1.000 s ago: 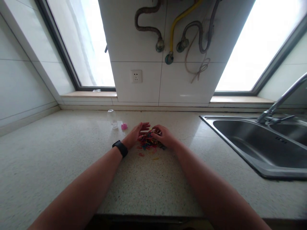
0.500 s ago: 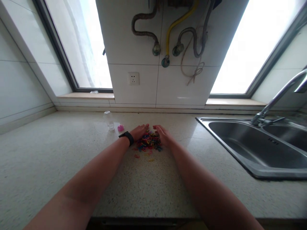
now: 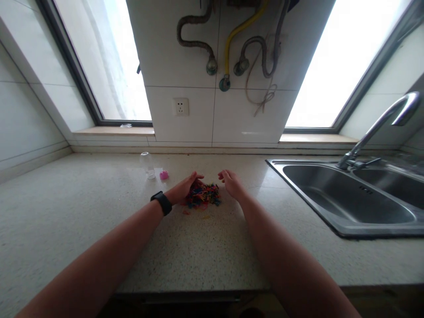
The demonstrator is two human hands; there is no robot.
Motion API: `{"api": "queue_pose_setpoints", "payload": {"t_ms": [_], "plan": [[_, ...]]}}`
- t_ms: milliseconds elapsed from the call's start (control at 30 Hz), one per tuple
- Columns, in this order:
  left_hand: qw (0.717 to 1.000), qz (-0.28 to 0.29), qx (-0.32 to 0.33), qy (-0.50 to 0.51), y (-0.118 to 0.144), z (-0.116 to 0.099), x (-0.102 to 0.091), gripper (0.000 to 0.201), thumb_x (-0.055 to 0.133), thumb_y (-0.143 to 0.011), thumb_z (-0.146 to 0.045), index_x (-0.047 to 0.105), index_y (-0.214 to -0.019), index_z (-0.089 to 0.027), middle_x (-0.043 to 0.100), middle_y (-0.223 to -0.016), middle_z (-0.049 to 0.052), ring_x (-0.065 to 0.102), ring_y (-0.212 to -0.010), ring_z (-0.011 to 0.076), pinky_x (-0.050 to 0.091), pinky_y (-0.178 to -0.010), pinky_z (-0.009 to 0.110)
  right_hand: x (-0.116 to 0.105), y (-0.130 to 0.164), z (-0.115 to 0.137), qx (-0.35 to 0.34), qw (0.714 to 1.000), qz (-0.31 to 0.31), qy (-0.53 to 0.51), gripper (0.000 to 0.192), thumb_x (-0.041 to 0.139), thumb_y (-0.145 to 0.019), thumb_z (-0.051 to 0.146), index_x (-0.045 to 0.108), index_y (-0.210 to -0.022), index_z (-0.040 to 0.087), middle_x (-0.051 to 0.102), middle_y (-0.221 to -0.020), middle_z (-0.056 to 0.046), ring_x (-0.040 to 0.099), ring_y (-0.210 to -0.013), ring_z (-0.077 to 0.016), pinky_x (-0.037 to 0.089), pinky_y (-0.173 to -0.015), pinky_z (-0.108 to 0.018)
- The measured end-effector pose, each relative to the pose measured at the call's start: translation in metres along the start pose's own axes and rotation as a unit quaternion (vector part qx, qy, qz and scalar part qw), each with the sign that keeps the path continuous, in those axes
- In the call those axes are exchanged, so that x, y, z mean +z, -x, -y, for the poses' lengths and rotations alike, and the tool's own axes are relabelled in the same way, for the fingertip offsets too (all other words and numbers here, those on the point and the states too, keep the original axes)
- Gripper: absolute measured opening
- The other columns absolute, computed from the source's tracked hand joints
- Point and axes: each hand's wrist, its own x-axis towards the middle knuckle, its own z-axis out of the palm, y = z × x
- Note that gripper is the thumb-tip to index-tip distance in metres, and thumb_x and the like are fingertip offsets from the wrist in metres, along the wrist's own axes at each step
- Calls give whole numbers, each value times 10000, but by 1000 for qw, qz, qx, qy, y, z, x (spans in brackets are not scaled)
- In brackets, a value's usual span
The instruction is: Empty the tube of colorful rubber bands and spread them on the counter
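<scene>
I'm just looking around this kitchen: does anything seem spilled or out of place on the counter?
Yes. A heap of small colourful pieces lies loose on the countertop, a few strays scattered just in front of it. The left hand touches the heap; the right hand hovers beside it. A small clear bottle stands uncapped, its pink cap alongside.

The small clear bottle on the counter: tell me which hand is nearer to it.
Left. The left hand rests at the pile of coloured bits, just right of the clear bottle. The right hand is beyond the pile, farther away.
</scene>
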Motion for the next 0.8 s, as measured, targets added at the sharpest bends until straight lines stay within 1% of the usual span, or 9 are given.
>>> {"api": "queue_pose_setpoints", "payload": {"t_ms": [133, 200, 267, 367, 500, 567, 667, 733, 800], "plan": [[1000, -14, 11, 9, 12, -2, -2, 737, 287, -935, -714, 512, -1338, -140, 609, -1224, 152, 584, -1139, 204, 428, -1012, 372, -11, -4, -5, 27, 999, -34, 13, 304, 425, -859, 340, 664, -833, 154, 660, -884, -93, 585, -873, -201, 431, -816, -334], [1000, -28, 5, -1, 19, -4, -7, 697, 255, -965, -673, 508, -1345, -147, 582, -1273, 155, 558, -1189, 208, 438, -995, 368, -13, -6, -5, 49, 998, -36, -9, 282, 426, -843, 311, 651, -843, 140, 655, -868, -101, 595, -820, -191, 456, -778, -328], [999, -39, 1, -38, 24, -5, -13, 665, 248, -980, -645, 522, -1335, -154, 566, -1299, 151, 538, -1212, 217, 459, -959, 371, -11, -5, -2, 71, 996, -13, -49, 278, 401, -841, 264, 630, -910, 122, 656, -860, -104, 608, -738, -165, 485, -715, -306], [988, -57, 49, -136, 29, -5, -20, 621, 277, -988, -613, 572, -1280, -151, 586, -1261, 148, 548, -1183, 219, 458, -954, 378, -4, 2, 7, 85, 989, 47, -113, 261, 403, -844, 204, 582, -1008, 108, 660, -904, -106, 628, -685, -137, 516, -683, -288], [968, -81, 112, -209, 34, -9, -25, 573, 230, -1022, -534, 602, -1229, -150, 630, -1165, 137, 582, -1101, 193, 434, -980, 368, 3, 10, 20, 50, 977, 128, -164, 245, 418, -862, 163, 557, -1056, 106, 665, -943, -106, 620, -684, -129, 508, -670, -279], [943, -84, 136, -291, 37, -14, -30, 542, 228, -1031, -497, 612, -1207, -158, 636, -1135, 117, 572, -1080, 192, 420, -981, 373, 0, 11, 22, 12, 987, 116, -110, 264, 410, -872, 159, 585, -1064, 111, 680, -930, -91, 603, -707, -131, 484, -670, -269], [874, -86, 159, -452, 41, -18, -42, 532, 216, -1035, -470, 628, -1152, -154, 631, -1068, 108, 549, -1039, 212, 408, -957, 398, -11, 11, 20, -48, 996, 32, 75, 279, 435, -878, 190, 645, -1054, 138, 686, -990, -79, 614, -861, -165, 464, -792, -293], [839, -67, 148, -520, 42, -16, -51, 556, 188, -1035, -462, 632, -1097, -133, 628, -978, 120, 556, -951, 219, 426, -898, 401, -19, 11, 17, -54, 971, 9, 234, 305, 439, -885, 225, 670, -1062, 135, 670, -1054, -111, 608, -978, -218, 440, -869, -334], [822, -39, 136, -552, 42, -11, -57, 573, 162, -1035, -452, 621, -1052, -110, 619, -893, 131, 559, -853, 215, 443, -830, 385, -24, 12, 15, -35, 937, 38, 346, 347, 410, -898, 243, 686, -1042, 89, 654, -1058, -176, 600, -1014, -277, 429, -881, -376]]}}
